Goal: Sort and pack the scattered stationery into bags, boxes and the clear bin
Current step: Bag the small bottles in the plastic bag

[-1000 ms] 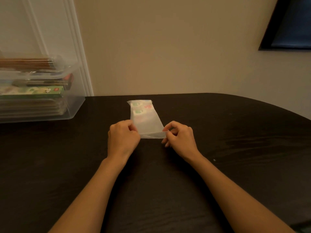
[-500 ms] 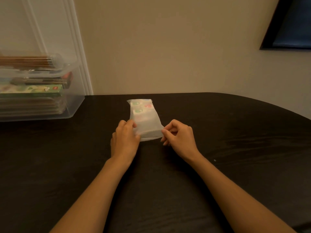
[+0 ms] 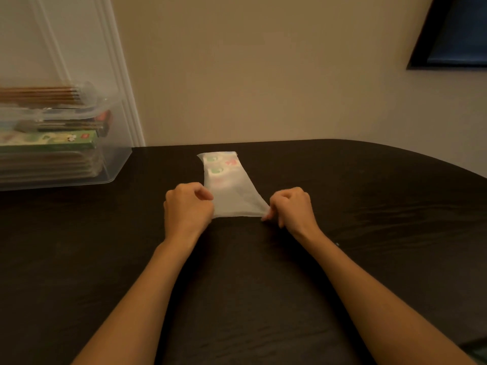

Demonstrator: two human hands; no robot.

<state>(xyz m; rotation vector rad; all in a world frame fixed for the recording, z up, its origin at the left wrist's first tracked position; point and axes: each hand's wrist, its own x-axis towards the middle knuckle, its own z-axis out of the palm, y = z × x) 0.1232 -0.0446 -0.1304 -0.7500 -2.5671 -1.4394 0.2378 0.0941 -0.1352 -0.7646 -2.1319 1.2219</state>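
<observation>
- The clear bin [image 3: 117, 164] runs off the left edge, and the boxes [image 3: 52, 143] inside look blurry through its wall.
- The milky bag [image 3: 232, 198] hides what it holds; only fuzzy green and red spots show.
- The fingers [image 3: 204, 194] of the left hand [image 3: 187, 209] and right hand [image 3: 292, 206] curl under, so their tips are hidden.
- The dark frame [image 3: 421, 56] is cut off at the top right.

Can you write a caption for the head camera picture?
Left hand and right hand pinch near corners of a frosted plastic bag on a dark table.

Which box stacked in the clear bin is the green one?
The green box mid-stack in the clear bin, bearing a small red label; the dark box lies above it, tan packs below.
</observation>
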